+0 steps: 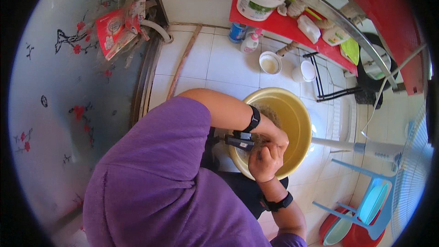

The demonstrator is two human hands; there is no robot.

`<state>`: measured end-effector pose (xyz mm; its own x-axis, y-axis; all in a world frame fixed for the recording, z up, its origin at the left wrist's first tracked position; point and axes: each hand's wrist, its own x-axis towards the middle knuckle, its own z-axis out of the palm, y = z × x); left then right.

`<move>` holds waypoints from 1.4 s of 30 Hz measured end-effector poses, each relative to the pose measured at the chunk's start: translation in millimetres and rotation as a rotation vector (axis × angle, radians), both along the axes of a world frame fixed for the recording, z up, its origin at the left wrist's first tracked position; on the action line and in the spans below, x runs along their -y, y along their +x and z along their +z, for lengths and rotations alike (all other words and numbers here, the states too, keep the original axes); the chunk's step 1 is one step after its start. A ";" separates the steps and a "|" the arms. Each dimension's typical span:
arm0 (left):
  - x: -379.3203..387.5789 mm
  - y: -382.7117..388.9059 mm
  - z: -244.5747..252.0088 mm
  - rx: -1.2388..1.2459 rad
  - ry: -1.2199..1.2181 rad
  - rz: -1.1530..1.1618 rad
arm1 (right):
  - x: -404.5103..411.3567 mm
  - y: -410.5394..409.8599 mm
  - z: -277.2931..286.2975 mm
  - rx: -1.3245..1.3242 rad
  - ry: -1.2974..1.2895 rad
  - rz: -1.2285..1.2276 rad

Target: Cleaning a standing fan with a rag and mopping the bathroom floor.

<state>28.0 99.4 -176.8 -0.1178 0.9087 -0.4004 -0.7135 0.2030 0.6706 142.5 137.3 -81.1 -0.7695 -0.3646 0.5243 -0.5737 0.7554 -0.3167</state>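
Note:
A round yellow plastic basin (297,109) stands on the tiled floor before me, with greyish-brown matter (269,112) in it that I cannot identify. My left hand (280,140) reaches in from above, bent down over the basin, its fingers mostly hidden. Against it, nearer the basin's lower rim, is my right hand (265,162), its fingers curled in. Whether anything is held between the two hands is hidden. Both wrists wear black straps, and a small black device (240,142) hangs by the left forearm.
Beyond the basin stand a white bowl (270,62), a white cup (304,71) and a pump bottle (249,44). A red shelf (291,29) holds a white bucket (255,1). At right are a fan (411,164), an upturned blue stool (380,226) and red basins (363,236). A wooden stick (185,58) lies left.

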 end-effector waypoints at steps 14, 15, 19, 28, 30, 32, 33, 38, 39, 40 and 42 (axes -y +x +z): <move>-5.7 -1.9 -11.7 -0.296 -0.172 0.292 | -20.5 0.8 -39.9 0.083 0.144 0.143; -5.4 -0.2 -6.6 -0.367 -0.189 0.354 | -40.1 -1.3 -57.6 0.383 0.048 -0.037; 2.1 14.8 49.3 -0.850 -0.144 0.727 | -71.4 -13.0 -19.8 0.423 -1.024 -0.154; 43.7 49.3 148.7 -1.750 0.017 1.114 | -112.6 -8.6 49.4 0.948 -1.694 0.310; 25.2 65.6 150.4 -1.859 0.218 0.949 | -88.1 -0.5 38.1 0.891 -1.815 0.135; 26.5 64.0 150.3 -1.843 0.269 0.884 | -79.8 -4.0 27.7 0.869 -1.845 0.011; 29.6 62.5 142.6 -1.806 0.175 0.973 | -103.1 -11.5 0.0 0.939 -1.562 0.058; 43.4 69.3 139.6 -1.959 0.123 0.987 | -45.3 -4.6 56.9 1.252 -1.791 -0.195; 42.3 82.1 147.6 -1.965 0.114 0.990 | -44.2 -3.1 57.3 1.290 -1.817 -0.015; 36.6 96.8 155.7 -1.740 0.316 1.012 | -49.1 3.2 52.8 1.291 -1.824 0.211; 38.1 105.5 173.7 -1.506 0.511 1.011 | -62.7 6.2 33.4 1.250 -1.760 0.762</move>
